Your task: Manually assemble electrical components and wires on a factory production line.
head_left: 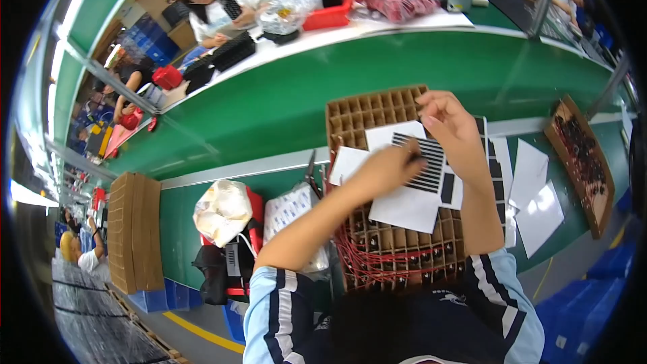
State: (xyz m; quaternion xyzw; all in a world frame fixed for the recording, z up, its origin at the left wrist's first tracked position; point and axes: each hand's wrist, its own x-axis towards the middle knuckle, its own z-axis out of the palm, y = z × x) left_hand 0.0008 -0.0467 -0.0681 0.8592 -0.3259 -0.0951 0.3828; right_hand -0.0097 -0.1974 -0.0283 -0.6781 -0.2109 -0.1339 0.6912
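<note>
In front of me a cardboard box with a grid of small cells (357, 116) is partly covered by loose white sheets (408, 210). On top lies a sheet with rows of black strips (431, 174). My left hand (396, 167) is over this sheet, its fingers closed; what they pinch, if anything, is too small to make out. Above the sheet's far right corner, my right hand (450, 125) is raised with thumb and fingers bent together, and its fingertips hide whatever may be between them. Dark parts with red wires (377, 263) fill the near cells.
To the left are a red bin with a white plastic bag (222, 212), a bubble-patterned packet (288, 210) and a pair of pliers (311, 165). Folded cardboard (135, 229) stands farther left. White sheets (538, 209) and a carton of dark parts (583, 162) lie right. Co-workers sit across the green partition.
</note>
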